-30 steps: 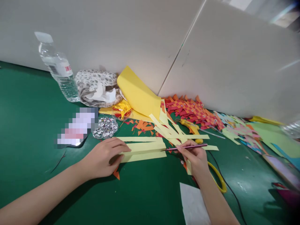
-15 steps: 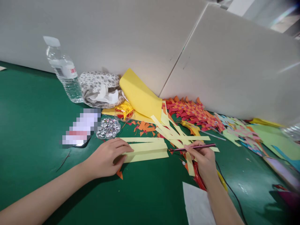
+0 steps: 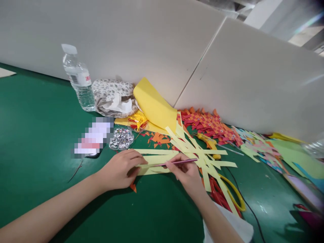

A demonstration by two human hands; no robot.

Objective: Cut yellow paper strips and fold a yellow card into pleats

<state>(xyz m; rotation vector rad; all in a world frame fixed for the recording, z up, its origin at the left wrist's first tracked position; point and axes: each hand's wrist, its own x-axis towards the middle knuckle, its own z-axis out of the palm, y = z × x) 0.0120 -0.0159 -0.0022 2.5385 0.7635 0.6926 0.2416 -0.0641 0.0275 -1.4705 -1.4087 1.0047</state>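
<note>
Yel. paper [image 3: 157,159] partly under L hand [image 3: 121,170]

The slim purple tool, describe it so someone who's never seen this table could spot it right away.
On the green tabletop, find the pale yellow paper held by the left hand. Over the paper's right end, the right hand grips the slim purple tool. Unlike the flat, pale strips nearby, it is a thin purple rod.

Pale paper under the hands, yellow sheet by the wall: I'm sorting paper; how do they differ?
The pale paper is light yellow; the yellow sheet is deeper. The pale paper lies on the table; the yellow sheet curves upward by the wall. The left hand holds the pale paper; neither hand touches the yellow sheet. Both are yellowish.
</note>
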